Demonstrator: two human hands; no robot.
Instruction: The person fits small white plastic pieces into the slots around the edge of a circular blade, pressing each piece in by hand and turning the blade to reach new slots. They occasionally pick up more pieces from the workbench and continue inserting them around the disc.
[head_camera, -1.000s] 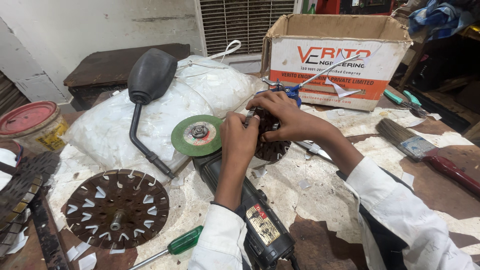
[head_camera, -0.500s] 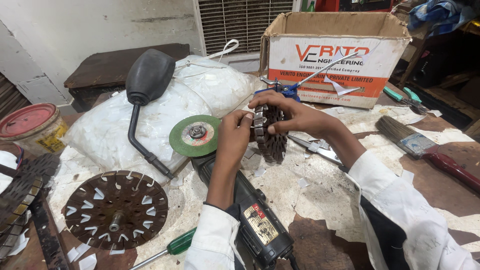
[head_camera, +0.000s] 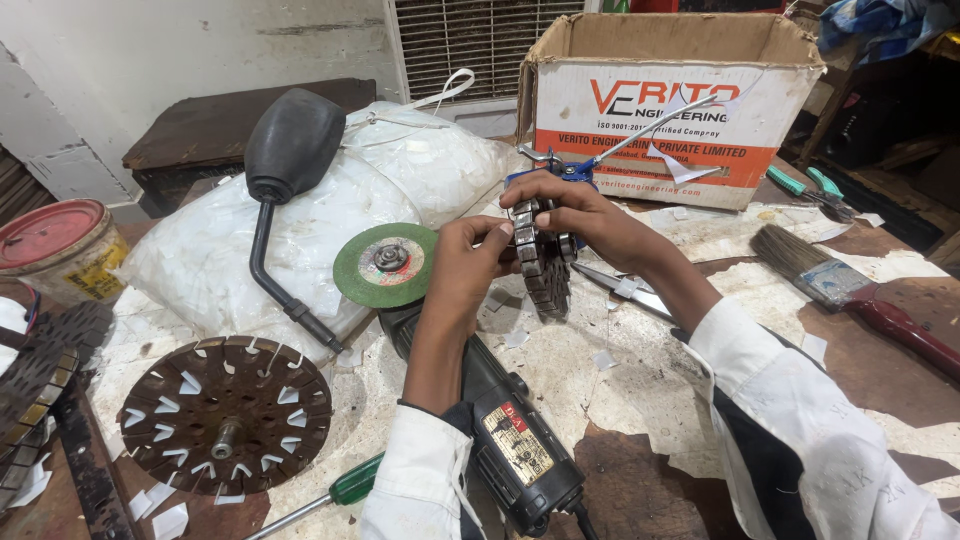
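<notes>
Both hands hold a dark toothed wheel (head_camera: 543, 262) upright above the desk (head_camera: 640, 390): the left hand (head_camera: 468, 262) pinches its near edge, the right hand (head_camera: 570, 205) wraps its top. An angle grinder (head_camera: 470, 380) lies just below.

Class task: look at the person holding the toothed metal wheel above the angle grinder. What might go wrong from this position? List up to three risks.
1. The dark toothed metal wheel, pinched on edge between the left hand and right hand, may nick fingertips.
2. If it slips, it might drop onto the black angle grinder or its green grinding disc directly below.
3. The left forearm lies over the grinder body, so bumping its switch is possible.
</notes>
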